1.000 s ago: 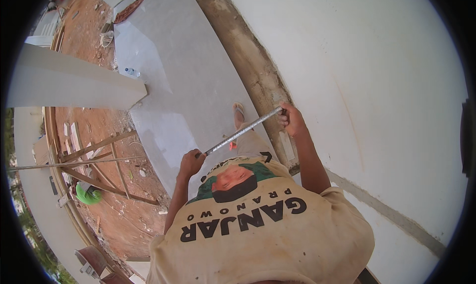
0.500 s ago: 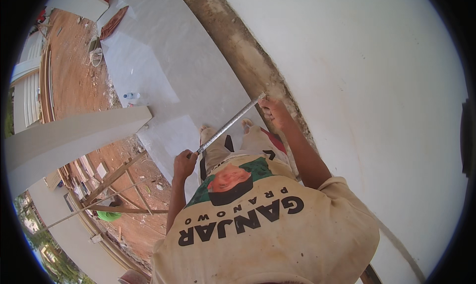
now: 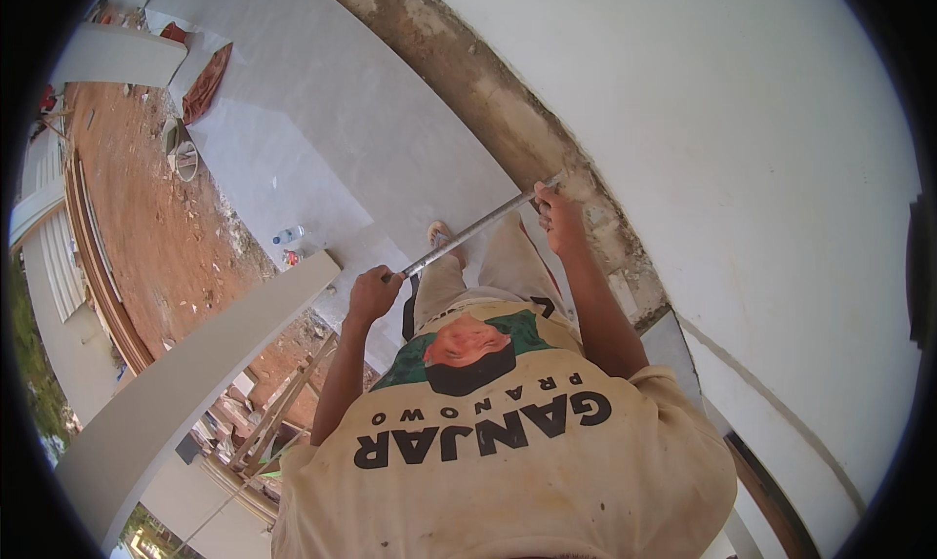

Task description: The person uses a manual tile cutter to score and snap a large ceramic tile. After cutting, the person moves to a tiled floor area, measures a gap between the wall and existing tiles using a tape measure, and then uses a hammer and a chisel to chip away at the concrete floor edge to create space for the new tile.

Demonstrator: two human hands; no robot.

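My two hands hold a narrow grey metal bar (image 3: 467, 235) across the front of my body. The bar's left end sits in my left hand (image 3: 376, 293), whose fingers are wrapped round it. Near the other end, my right hand (image 3: 559, 219) grips it with curled fingers. A short tip sticks out past that hand, over the rough, unfinished strip (image 3: 493, 98) along the foot of the white wall. Whether the tip touches the strip, I cannot tell. Below the bar, one bare foot (image 3: 441, 233) shows on the grey floor.
Smooth grey floor (image 3: 332, 81) stretches ahead. A white wall (image 3: 742, 168) rises on the right. To the left stand a pale column (image 3: 215, 383), a plastic bottle (image 3: 288, 235) and a bucket (image 3: 183, 159). A brown cloth (image 3: 208, 85) lies farther off. Beyond is red soil (image 3: 146, 227) with timber.
My view has turned, and the column and bottle sit closer to my left hand in the picture. Both hands keep hold of the bar. One foot has gone out of sight.
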